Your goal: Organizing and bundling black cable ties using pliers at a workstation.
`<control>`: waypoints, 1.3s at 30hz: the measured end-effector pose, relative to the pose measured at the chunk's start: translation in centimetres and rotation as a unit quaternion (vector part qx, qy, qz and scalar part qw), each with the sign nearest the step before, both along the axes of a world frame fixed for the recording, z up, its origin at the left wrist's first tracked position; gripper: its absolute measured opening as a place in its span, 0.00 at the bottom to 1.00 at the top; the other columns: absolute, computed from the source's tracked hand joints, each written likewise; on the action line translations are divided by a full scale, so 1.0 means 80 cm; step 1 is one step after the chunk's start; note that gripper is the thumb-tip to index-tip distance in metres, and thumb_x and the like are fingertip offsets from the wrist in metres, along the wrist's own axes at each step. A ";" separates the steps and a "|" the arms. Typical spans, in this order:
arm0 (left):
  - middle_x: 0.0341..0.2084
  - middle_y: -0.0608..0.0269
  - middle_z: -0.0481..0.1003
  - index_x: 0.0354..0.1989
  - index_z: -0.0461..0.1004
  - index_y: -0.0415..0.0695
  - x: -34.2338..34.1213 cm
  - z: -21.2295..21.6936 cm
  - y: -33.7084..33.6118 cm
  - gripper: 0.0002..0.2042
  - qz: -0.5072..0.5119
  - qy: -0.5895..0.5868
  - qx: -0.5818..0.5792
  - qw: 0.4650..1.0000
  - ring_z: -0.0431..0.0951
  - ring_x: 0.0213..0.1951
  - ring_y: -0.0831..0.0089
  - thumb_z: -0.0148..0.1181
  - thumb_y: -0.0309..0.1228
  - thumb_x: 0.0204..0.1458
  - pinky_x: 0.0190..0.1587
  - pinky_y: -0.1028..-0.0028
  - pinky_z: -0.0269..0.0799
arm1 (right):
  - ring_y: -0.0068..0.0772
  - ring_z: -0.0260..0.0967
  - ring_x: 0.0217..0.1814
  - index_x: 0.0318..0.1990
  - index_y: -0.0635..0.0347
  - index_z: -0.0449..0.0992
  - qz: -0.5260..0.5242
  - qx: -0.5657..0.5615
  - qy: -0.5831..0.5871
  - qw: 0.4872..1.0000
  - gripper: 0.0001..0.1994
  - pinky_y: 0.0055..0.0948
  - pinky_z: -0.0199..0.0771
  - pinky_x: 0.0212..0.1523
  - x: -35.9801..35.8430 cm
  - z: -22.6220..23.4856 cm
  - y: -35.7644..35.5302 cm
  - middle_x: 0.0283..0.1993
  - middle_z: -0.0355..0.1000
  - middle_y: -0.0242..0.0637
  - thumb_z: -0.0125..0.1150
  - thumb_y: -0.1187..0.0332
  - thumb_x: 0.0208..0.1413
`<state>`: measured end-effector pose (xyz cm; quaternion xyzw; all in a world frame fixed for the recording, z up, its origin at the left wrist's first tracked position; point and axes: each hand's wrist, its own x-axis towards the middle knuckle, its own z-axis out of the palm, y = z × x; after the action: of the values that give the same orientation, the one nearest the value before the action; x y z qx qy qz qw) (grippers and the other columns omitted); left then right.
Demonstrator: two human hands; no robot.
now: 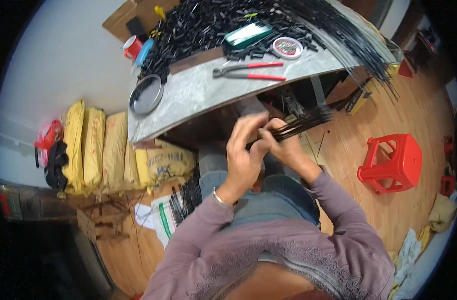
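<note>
Both my hands are over my lap, in front of the table's near edge. My right hand (289,149) is closed round a bundle of thin black rods (304,123), whose loose ends fan out to the right and are smeared by motion. Right beside it, my left hand (246,152) has bent fingers, with the thumb and fingers closed at the left end of the bundle. A bracelet circles my left wrist. Just where the fingertips meet the rods is partly hidden.
On the table (188,100) lie red-handled pliers (249,71), a heap of short black pieces (198,30), a green box (247,36), a round tub (287,48), a clear dish (146,95) and long black rods (353,37). A red stool (392,162) stands right; yellow sacks (93,147) stand left.
</note>
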<state>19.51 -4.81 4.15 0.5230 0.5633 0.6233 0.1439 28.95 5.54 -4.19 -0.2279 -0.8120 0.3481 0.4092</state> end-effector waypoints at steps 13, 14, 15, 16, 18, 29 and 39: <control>0.36 0.69 0.71 0.45 0.78 0.38 -0.085 0.005 -0.039 0.13 -0.107 -0.194 -0.130 0.966 0.70 0.40 0.79 0.62 0.32 0.53 0.46 0.79 0.65 | 0.20 0.64 0.27 0.37 0.62 0.72 0.137 -0.247 -0.015 0.959 0.16 0.23 0.66 0.29 -0.036 0.023 -0.051 0.25 0.68 0.32 0.70 0.63 0.47; 0.36 0.68 0.71 0.45 0.78 0.38 -0.090 0.004 -0.042 0.13 -0.132 -0.198 -0.132 0.962 0.70 0.40 0.78 0.62 0.30 0.53 0.46 0.78 0.66 | 0.17 0.62 0.28 0.35 0.63 0.72 0.169 -0.288 0.047 0.941 0.14 0.22 0.65 0.29 -0.039 0.034 -0.051 0.25 0.68 0.29 0.69 0.64 0.48; 0.36 0.68 0.71 0.45 0.78 0.38 -0.093 0.003 -0.041 0.13 -0.131 -0.202 -0.134 0.961 0.70 0.40 0.78 0.62 0.30 0.53 0.46 0.78 0.66 | 0.15 0.59 0.28 0.31 0.63 0.72 0.190 -0.318 0.079 0.926 0.12 0.21 0.62 0.27 -0.042 0.043 -0.050 0.24 0.66 0.25 0.69 0.65 0.49; 0.34 0.68 0.71 0.42 0.79 0.39 -0.098 0.002 -0.037 0.11 -0.133 -0.185 -0.123 0.966 0.71 0.38 0.79 0.63 0.30 0.52 0.43 0.79 0.67 | 0.15 0.59 0.28 0.31 0.63 0.72 0.189 -0.319 0.077 0.926 0.12 0.21 0.62 0.27 -0.043 0.047 -0.047 0.24 0.66 0.25 0.69 0.65 0.49; 0.32 0.68 0.72 0.38 0.80 0.39 -0.098 -0.002 -0.037 0.09 -0.134 -0.170 -0.113 0.970 0.72 0.35 0.80 0.64 0.30 0.51 0.39 0.80 0.68 | 0.15 0.56 0.26 0.29 0.63 0.71 0.142 -0.228 -0.012 0.963 0.14 0.21 0.59 0.25 -0.042 0.050 -0.045 0.23 0.64 0.25 0.69 0.64 0.49; 0.29 0.70 0.66 0.26 0.71 0.42 -0.107 -0.039 -0.020 0.21 -0.154 -0.266 -0.036 0.951 0.63 0.32 0.81 0.60 0.50 0.51 0.35 0.80 0.59 | 0.13 0.62 0.29 0.31 0.63 0.77 0.211 -0.346 -0.022 0.914 0.10 0.18 0.64 0.31 -0.040 0.076 -0.030 0.27 0.69 0.25 0.66 0.64 0.53; 0.25 0.69 0.66 0.25 0.70 0.42 -0.106 -0.032 -0.011 0.24 -0.237 -0.350 -0.001 0.906 0.66 0.27 0.81 0.57 0.55 0.51 0.30 0.81 0.63 | 0.11 0.58 0.26 0.28 0.60 0.78 0.341 -0.380 0.019 0.859 0.09 0.16 0.57 0.26 -0.039 0.068 -0.009 0.24 0.68 0.21 0.67 0.65 0.51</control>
<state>11.01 -5.68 1.61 0.3891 0.3365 0.7132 0.4762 25.79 4.78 1.27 -0.0680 -0.6355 0.7519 0.1615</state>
